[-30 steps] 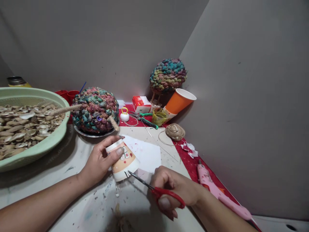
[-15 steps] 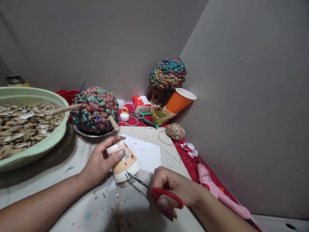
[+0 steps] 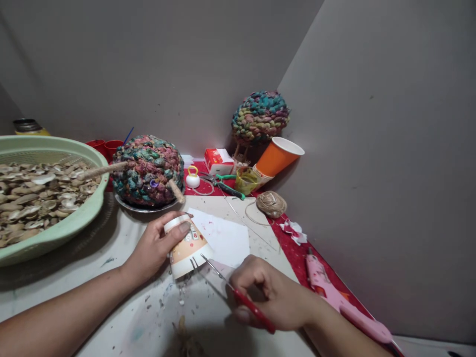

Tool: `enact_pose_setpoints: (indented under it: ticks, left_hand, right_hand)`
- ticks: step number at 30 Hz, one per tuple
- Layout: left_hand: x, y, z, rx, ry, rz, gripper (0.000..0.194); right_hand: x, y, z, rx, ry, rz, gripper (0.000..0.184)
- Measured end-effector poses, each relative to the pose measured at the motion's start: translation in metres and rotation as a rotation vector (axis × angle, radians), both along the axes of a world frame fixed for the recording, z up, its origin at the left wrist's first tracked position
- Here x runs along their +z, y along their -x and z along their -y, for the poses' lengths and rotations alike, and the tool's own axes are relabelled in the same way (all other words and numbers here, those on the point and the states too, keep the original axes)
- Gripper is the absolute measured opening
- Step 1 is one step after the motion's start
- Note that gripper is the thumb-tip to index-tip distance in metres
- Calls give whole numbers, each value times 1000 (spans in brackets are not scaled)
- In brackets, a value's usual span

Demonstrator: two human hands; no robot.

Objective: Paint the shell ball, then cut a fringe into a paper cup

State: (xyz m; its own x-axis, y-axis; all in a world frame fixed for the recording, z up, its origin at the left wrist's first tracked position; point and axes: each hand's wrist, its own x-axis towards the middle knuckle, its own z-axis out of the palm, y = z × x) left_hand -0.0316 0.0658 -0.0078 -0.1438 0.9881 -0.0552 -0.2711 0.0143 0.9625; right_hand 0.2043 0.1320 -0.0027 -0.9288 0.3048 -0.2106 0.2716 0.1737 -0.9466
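Note:
My left hand (image 3: 154, 247) grips a small printed paper cup (image 3: 187, 246), turned on its side with its rim toward me; the rim shows short cuts. My right hand (image 3: 268, 293) is closed on red-handled scissors (image 3: 238, 292), whose blade tips point at the cup's rim and sit just beside it. A white sheet of paper (image 3: 223, 236) lies on the table behind the cup.
A green basket (image 3: 55, 233) of shells stands at the left. Two colourful shell-covered balls (image 3: 148, 169) (image 3: 260, 116), an orange cup (image 3: 277, 156), pliers (image 3: 225, 184), a twine ball (image 3: 271, 203) and a red box (image 3: 218, 159) sit behind. A pink glue gun (image 3: 336, 300) lies at the right.
The scissors have turned in my right hand so the handles face down, and the blades have drawn slightly back from the cup rim. My left hand has rotated the cup a little.

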Motion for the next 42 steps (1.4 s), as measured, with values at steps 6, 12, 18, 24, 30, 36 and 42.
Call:
enact_pose_setpoints:
  ticks: [6,12,18,24,30,36,42]
  left_hand:
    - [2,0,-2,31,35,-72,36]
    - [4,0,-1,41,63,-207,40]
    - [5,0,-1,27,73,-340,40]
    - [2,1,-1,33,75,-400,42]
    - [2,0,0,34,92,-373,43]
    - [2,0,0,57,69,-470,41]
    - [2,-1,0,80,75,-549,42]
  right_hand:
    - [4,3,6,29,-452,-37,40]
    - [4,2,7,44,-770,-43,30]
    - [3,0,11,37,-882,-10,27]
    - [4,0,11,31,-938,39,25]
    - [9,0,12,31,-990,98,22]
    - [16,4,15,52,-1026,156,23]
    - [13,4,16,67,-1064,185,20]
